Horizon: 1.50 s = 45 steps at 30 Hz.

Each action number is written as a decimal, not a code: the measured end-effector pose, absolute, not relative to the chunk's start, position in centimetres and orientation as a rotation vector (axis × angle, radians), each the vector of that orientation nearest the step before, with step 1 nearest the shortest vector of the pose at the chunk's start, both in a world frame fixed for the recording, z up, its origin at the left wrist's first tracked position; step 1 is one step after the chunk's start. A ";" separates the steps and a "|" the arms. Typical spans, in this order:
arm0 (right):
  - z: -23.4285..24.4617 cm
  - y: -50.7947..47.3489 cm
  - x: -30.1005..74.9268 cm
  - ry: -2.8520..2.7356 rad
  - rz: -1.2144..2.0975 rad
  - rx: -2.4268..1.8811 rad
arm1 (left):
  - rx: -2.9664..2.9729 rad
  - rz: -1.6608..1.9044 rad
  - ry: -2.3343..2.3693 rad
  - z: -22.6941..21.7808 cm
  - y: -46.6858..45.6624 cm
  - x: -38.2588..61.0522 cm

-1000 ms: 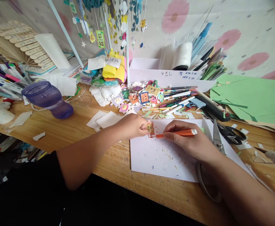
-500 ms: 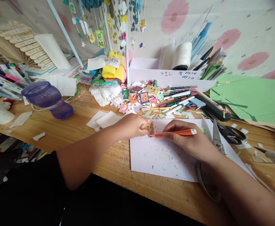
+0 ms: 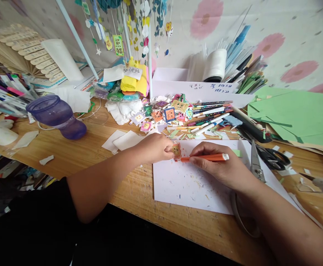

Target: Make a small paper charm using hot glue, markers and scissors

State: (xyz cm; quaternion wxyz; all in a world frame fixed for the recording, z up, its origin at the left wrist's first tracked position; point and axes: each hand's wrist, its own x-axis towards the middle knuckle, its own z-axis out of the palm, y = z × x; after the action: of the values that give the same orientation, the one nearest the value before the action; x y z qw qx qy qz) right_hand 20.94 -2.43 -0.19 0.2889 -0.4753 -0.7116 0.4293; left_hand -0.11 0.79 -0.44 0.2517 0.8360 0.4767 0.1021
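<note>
My left hand (image 3: 158, 148) is closed on the left edge of a small square paper card (image 3: 176, 150), which has a yellowish face drawn inside an orange border. The card lies at the upper left of a white sheet (image 3: 172, 184) speckled with marker specks. In my right hand (image 3: 220, 164) is an orange marker (image 3: 208, 157), held nearly level. Its tip points left, close to the card's lower right corner; whether it touches is too small to tell. Colourful finished-looking square cards (image 3: 169, 114) are heaped behind the sheet.
Several markers (image 3: 211, 118) lie beside the card heap. Black scissors (image 3: 274, 157) and a grey metal tool (image 3: 257, 162) rest at the sheet's right. A purple translucent vase (image 3: 57, 114) lies tilted at left. Green paper (image 3: 296, 118) is stacked at right; blank white pieces (image 3: 126, 141) sit by my left forearm.
The orange marker and my right hand have shifted very slightly left. My left hand keeps its hold on the card.
</note>
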 end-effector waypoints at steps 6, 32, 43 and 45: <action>-0.4 -2.3 21.0 -1.899 1.124 -1.272 | 2.287 0.275 1.291 -0.4 0.8 -0.1; -0.2 -2.3 21.1 -1.886 1.096 -1.300 | 2.276 0.272 1.270 -0.3 0.7 -0.2; -1.7 -1.6 22.7 -1.434 1.359 -1.032 | 2.292 0.384 1.158 0.5 1.1 -1.9; -1.6 -1.6 22.5 -1.443 1.377 -1.042 | 2.268 0.402 1.142 0.8 1.1 -2.2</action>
State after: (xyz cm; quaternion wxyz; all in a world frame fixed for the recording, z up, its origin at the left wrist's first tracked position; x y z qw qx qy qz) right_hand 22.54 -1.65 -1.60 0.4308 -0.4179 -0.5786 0.5523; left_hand -2.17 1.13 0.79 0.2812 0.8465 0.4263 0.1501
